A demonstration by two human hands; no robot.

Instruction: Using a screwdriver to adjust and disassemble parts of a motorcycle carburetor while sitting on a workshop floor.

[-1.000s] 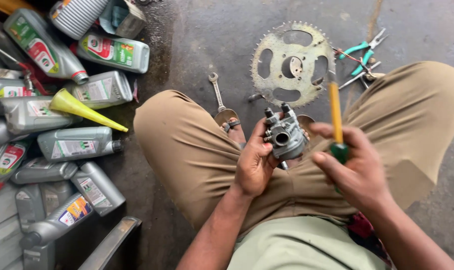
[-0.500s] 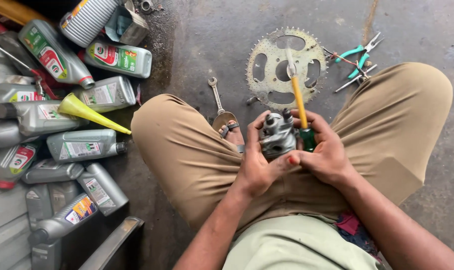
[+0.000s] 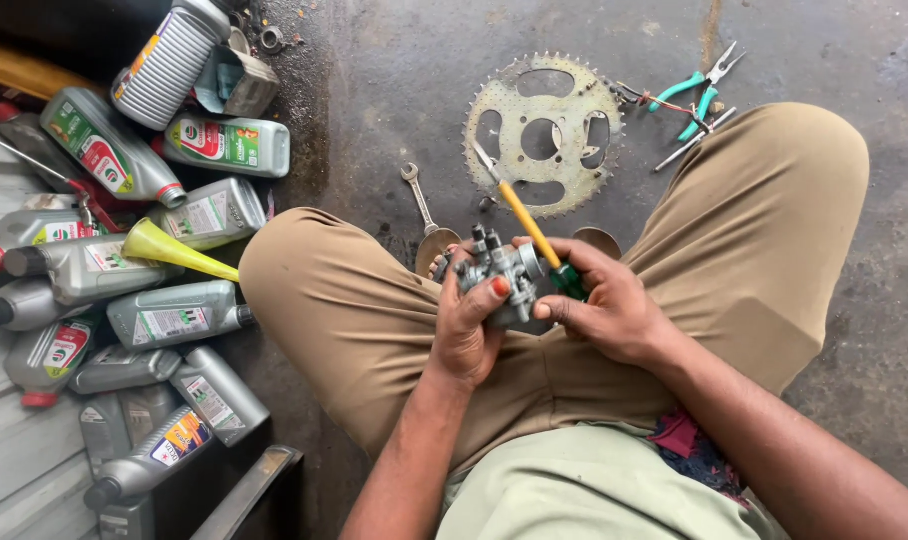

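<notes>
Head view. The person sits cross-legged on a stained concrete floor [image 3: 394,80]. The left hand [image 3: 469,335] has its grip clenched around a small grey metal carburettor [image 3: 501,272], held above the lap between the knees, thumb pressed on its near face. The right hand [image 3: 604,310] grasps the green handle of a screwdriver [image 3: 534,238] whose yellow shaft runs up and away from the grip, toward the far left. Whether the tip is on the part or pointing clear of it cannot be told.

Beyond both grips, on the floor, lies a large toothed sprocket [image 3: 542,132]. To the far right of it lie green-handled pliers [image 3: 696,92]. Just beyond the left grip lies an open-ended spanner [image 3: 416,196]. Well to the left of the left grip stands a heap of grey oil bottles [image 3: 174,215], with a yellow funnel [image 3: 174,250] lying across them.

Judgement on the work in hand: the part is small and held freehand, so the left grip should stay firm and close to the body of the part. The screwdriver wants seating square before any turn, with fingers kept off the line of the blade. Any small screw released could drop into the lap folds.
</notes>
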